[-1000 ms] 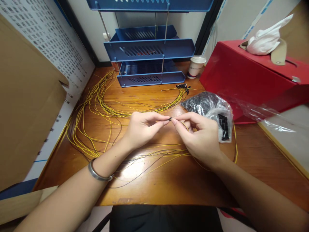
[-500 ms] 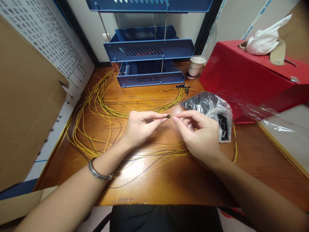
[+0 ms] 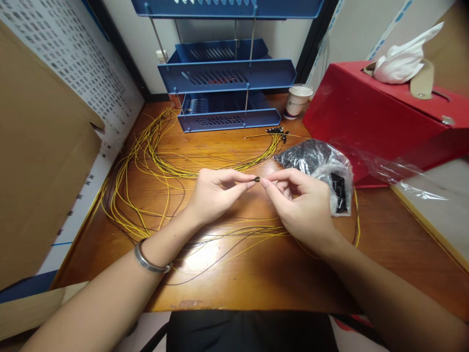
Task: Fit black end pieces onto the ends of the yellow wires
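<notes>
Black small connector [image 3: 256, 179] held up just left of a crinkled clear plastic bag [image 3: 326, 157].
The person's left hand [image 3: 212, 195] pinches one end between thumb and forefinger; the right hand [image 3: 305, 203] pinches a thin yellow wire [image 3: 259, 179] at the other. Long yellow and dark wires [image 3: 172, 171] curve left of the bag; a white paper cup [image 3: 298, 103] stands behind it.

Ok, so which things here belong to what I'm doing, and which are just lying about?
Likely in use:
small black piece, between left hand and right hand
yellow and dark wires
plastic bag of black parts

Probably just lying about:
blue tray rack
paper cup
red box
</notes>
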A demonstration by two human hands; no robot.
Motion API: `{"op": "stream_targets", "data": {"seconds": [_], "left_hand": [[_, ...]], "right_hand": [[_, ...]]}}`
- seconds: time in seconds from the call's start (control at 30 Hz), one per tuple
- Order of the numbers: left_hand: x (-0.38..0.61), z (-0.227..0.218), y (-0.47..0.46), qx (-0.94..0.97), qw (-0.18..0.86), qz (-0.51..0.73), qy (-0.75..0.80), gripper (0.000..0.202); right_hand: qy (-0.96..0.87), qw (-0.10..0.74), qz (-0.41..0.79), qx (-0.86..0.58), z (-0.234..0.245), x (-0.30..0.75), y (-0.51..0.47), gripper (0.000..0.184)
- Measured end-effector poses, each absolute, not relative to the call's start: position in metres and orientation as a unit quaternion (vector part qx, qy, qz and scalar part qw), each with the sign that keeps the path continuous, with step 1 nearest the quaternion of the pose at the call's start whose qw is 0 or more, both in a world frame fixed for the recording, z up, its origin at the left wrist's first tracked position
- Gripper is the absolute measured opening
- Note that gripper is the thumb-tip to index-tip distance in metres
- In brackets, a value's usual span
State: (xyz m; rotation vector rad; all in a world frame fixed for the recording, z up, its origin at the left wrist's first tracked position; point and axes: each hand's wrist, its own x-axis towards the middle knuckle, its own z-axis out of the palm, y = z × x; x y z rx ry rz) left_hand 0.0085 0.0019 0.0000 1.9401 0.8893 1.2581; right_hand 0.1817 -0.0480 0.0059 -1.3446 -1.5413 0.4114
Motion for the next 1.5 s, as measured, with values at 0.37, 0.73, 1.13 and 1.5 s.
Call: {"op": "stream_targets", "data": {"seconds": [0.37, 0.73, 1.13, 1.5], "left_hand": [[0.0089, -0.0014, 0.0023, 0.723, 0.342, 0.48, 0.36, 0.008], [0.0088, -0.0005, 0.0017, 0.744, 0.336, 0.47, 0.337, 0.007], [0.0106, -0.0031, 0.0021, 0.712, 0.302, 0.498, 0.391, 0.008], [0.0096, -0.0015, 0.0011, 0.734, 0.299, 0.489, 0.365, 0.007]], "right_hand": [[-0.636, 0.489, 0.187, -0.566, 0.0044, 0.1821, -0.0467, 0.008], [-0.648, 0.479, 0.197, -0.559, 0.0043, 0.1839, -0.0461, 0.01], [-0.626, 0.516, 0.172, -0.558, 0.0062, 0.1832, -0.0451, 0.007], [-0.635, 0.525, 0.156, -0.545, 0.0071, 0.1826, -0.0472, 0.008]]}}
